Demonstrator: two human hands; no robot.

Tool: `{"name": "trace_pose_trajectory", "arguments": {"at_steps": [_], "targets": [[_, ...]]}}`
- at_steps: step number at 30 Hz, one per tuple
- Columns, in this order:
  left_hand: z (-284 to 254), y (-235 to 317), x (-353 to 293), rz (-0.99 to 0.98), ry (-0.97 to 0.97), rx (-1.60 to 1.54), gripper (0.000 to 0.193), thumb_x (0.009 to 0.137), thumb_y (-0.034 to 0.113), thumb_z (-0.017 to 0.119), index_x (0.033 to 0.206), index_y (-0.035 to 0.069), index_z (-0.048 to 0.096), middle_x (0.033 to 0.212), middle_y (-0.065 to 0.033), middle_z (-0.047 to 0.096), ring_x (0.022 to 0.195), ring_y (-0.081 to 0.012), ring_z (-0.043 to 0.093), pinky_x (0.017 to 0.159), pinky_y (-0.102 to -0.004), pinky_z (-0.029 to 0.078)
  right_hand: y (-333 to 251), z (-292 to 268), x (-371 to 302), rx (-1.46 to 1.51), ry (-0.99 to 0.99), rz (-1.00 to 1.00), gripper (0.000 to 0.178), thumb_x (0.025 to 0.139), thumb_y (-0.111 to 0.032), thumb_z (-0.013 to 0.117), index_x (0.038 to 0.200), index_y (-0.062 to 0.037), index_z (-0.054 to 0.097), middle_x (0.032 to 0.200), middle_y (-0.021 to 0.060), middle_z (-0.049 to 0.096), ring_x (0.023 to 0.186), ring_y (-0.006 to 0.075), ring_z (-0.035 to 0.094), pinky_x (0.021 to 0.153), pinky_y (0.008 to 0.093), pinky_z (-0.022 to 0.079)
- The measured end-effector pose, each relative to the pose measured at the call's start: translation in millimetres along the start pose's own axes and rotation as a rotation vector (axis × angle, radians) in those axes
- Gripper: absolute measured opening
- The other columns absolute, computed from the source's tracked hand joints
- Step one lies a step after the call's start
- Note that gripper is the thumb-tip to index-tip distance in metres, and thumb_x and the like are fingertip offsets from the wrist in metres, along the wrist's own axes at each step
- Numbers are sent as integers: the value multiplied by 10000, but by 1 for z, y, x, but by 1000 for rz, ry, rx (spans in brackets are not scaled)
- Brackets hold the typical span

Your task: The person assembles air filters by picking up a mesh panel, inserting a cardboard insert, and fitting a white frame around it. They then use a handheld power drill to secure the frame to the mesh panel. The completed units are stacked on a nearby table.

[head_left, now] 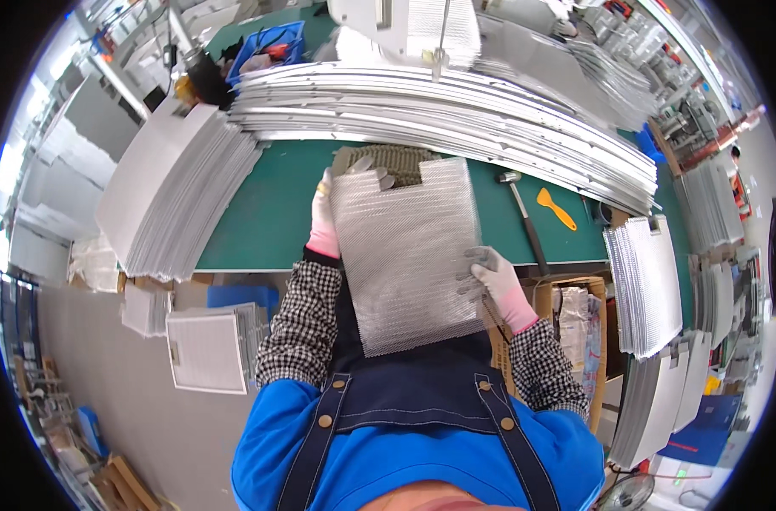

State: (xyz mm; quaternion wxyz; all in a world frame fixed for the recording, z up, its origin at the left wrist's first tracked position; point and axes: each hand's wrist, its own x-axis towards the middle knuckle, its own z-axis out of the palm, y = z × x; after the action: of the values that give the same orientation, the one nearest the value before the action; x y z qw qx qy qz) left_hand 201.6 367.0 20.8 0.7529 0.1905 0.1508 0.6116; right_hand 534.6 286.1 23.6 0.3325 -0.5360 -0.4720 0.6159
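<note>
A silvery metal mesh sheet (pixel 405 255) with a notch in its upper edge is held up in front of my body, over the table's near edge. My left hand (pixel 323 221), in a pale glove with a pink cuff, is closed on the sheet's upper left side, its fingertips showing near the notch. At the lower right edge, my right hand (pixel 498 277), gloved alike, grips the sheet with its fingers against the mesh. Behind the sheet's top lies a brownish ridged pad (pixel 396 160), partly covered.
On the green table (pixel 251 217) lie a hammer (pixel 525 217) and an orange scraper (pixel 556 209). Long metal strips (pixel 447 119) are piled across the back. Panel stacks stand left (pixel 179 192) and right (pixel 647 289). A cardboard box (pixel 599 341) sits below the table's right side.
</note>
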Motion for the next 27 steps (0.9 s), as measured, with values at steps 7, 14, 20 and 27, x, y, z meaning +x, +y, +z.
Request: {"name": "trace_pose_trajectory", "arguments": {"at_steps": [7,14,20,27], "targets": [[-18,-1,6,25,-98,-76,846,917,681,570,1442,34,426,1205,-184,571,1070,-296,555,931,-446,490,-84,-52,9,-1009,-256,-265,321,932,-278,614,1076,2,677,937,200,703,949,305,703,805,416,564],[-27,-3,17,17,-127,-9,798,907,680,591,1404,67,466,1214,-182,549,1078,-308,543,916,-465,503,-241,-264,174,-1149,1152,-270,647,923,-442,652,1421,-64,484,1325,228,617,1170,384,631,988,472,490],[-5,-3,11,14,-86,39,823,882,701,609,1388,64,486,1184,-194,570,1049,-312,566,908,-475,523,-235,-281,233,-1193,1180,18,477,1005,-372,526,1354,-49,547,1234,198,675,1117,337,670,933,547,484],[-4,-2,6,37,-43,58,809,925,686,551,1428,60,454,1177,-190,587,1037,-295,584,930,-438,522,-273,-317,181,-83,747,-537,377,925,-45,614,1286,51,566,985,170,699,933,334,702,778,453,587]]}}
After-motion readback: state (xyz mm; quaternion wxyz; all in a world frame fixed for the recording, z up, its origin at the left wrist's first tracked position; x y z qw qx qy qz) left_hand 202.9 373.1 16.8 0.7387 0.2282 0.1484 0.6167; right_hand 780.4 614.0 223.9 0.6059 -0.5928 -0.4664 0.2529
